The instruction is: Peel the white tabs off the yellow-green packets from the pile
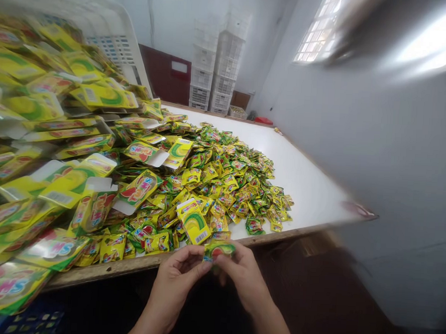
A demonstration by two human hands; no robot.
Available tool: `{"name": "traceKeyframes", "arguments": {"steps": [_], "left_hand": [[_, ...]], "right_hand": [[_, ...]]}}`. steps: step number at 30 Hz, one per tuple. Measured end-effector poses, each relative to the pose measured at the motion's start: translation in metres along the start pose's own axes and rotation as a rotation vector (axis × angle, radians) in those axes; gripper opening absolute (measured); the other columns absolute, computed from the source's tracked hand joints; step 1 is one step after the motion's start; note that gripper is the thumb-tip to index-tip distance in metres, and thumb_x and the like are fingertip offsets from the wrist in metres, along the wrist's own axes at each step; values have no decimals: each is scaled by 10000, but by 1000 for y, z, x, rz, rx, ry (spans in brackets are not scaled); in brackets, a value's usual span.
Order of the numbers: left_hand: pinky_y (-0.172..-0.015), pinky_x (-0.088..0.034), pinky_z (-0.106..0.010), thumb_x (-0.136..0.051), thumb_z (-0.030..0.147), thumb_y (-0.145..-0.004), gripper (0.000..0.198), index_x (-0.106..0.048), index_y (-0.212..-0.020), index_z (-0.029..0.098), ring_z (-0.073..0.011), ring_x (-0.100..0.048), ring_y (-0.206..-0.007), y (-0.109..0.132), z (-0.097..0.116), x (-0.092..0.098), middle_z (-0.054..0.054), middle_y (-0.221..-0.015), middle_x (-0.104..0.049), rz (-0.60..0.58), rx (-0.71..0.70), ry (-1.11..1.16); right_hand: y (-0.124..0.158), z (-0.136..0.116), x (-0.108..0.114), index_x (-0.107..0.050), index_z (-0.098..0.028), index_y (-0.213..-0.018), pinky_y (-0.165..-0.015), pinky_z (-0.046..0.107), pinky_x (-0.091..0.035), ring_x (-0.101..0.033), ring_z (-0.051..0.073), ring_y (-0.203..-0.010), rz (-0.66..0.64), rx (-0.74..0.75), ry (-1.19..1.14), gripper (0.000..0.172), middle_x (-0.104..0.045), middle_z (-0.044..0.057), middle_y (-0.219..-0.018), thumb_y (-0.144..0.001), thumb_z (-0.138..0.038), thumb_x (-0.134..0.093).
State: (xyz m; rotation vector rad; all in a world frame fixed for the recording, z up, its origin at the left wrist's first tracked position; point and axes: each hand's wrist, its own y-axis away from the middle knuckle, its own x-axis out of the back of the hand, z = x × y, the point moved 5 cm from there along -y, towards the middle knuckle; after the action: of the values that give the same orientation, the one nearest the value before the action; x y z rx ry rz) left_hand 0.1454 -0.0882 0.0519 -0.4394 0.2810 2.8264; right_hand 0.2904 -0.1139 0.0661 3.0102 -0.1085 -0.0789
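Just off the table's front edge, my left hand (180,274) and my right hand (246,274) hold small green and yellow sachets (217,249) between thumbs and fingers. A red melon picture shows on the front one; how many there are cannot be told. The left fingers pinch the left end, while the right thumb lies across the right side. Right behind the hands, a yellow flat carton (193,221) with a barcode rests on a heap of similar sachets (222,179). More printed cartons (139,190), some with open flaps, lie to the left.
A white plastic crate (130,37) lies tipped at the left, cartons spilling from it onto the white table (293,170). Wooden edging (128,266) runs along the table's front. Below left is a blue crate (37,322). Stacked white crates (224,67) stand by the far wall.
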Motion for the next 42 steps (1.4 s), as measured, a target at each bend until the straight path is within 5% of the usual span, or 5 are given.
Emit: {"name": "traceKeyframes", "arguments": {"steps": [6, 12, 27, 34, 42], "left_hand": [[-796, -524, -314, -744, 325, -760, 146, -764, -856, 216, -248, -683, -844, -9, 0, 7, -58, -881, -753, -51, -177, -286], [-647, -462, -325, -799, 401, -639, 592, -593, -1156, 198, -239, -622, -698, -49, 10, 49, -27, -815, -667, 534, -214, -527], [-690, -480, -278, -730, 289, -713, 365, -560, -1026, 210, -205, -636, -777, -37, 20, 13, -9, -859, -672, 1, -191, -465], [-825, -470, -427, -672, 303, -788, 355, -552, -1088, 157, -303, -567, -947, -13, 4, 3, -105, -985, -592, 176, -589, -1242], [-862, -445, -485, -680, 289, -777, 390, -556, -1111, 130, -341, -537, -974, 4, -4, 5, -125, -1001, -570, 253, -553, -1340]], "right_hand": [[7, -1, 11, -664, -178, -882, -409, 192, -387, -476, 89, -476, 136, 75, 169, 273, -580, -17, -640, -859, -450, -657], [-4, 24, 16, -653, -172, -878, -358, 175, -333, -433, 76, -439, 210, -5, 49, 296, -536, -38, -598, -792, -446, -727], [-1, -12, 28, -620, -179, -860, -365, 190, -370, -433, 84, -435, 301, 127, -111, 263, -509, -46, -576, -829, -426, -702], [-3, -54, -9, -680, -190, -844, -707, 276, -461, -557, 161, -770, 352, 500, 492, 86, -583, 23, -825, -876, -261, -642], [-12, -33, -13, -685, -183, -770, -658, 232, -410, -540, 137, -731, -28, 245, 615, 60, -580, -19, -749, -815, -218, -704]]}}
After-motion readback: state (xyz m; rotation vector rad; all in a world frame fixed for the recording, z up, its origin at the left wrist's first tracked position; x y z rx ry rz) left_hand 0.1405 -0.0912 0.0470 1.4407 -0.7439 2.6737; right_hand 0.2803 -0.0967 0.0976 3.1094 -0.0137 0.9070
